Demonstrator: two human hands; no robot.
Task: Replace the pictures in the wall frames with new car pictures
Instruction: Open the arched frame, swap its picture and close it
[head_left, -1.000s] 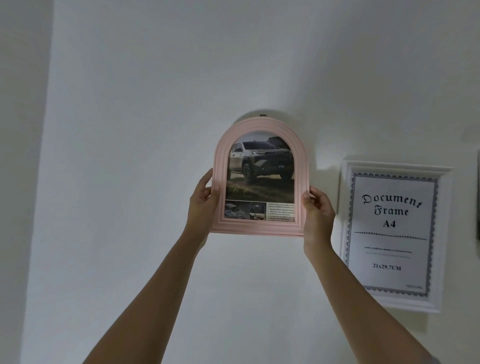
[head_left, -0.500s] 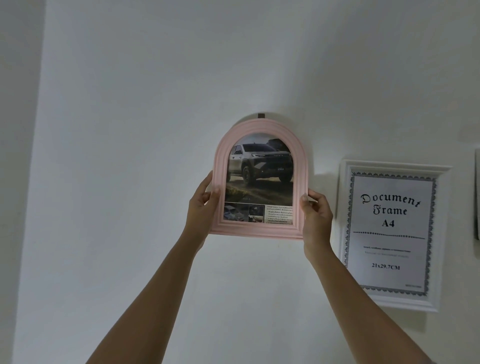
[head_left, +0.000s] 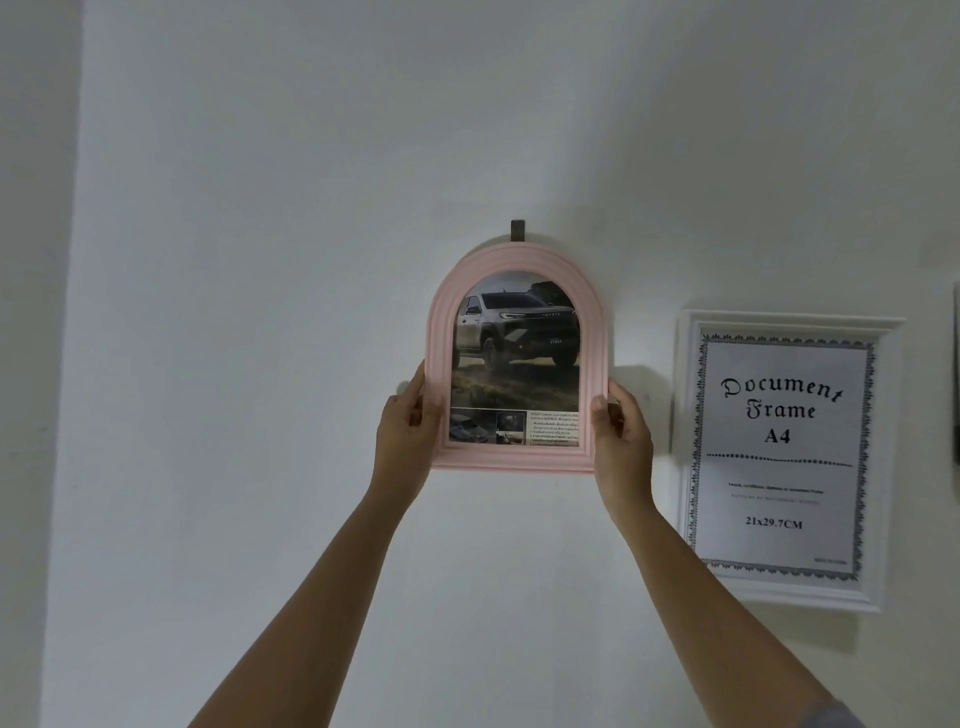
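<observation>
The plain white wall (head_left: 260, 312) has open room to the left and below. The pink arched frame (head_left: 517, 258) with a car picture (head_left: 517, 353) is held against it, just under a small dark hook (head_left: 518, 230). The left hand (head_left: 408, 431) and the right hand (head_left: 623, 436) each pinch a lower side edge, thumb in front. The frame seems light and stiff (its front is perhaps fragile), so the sides are good holds. A white rectangular document frame (head_left: 789, 322) hangs near on the right.
</observation>
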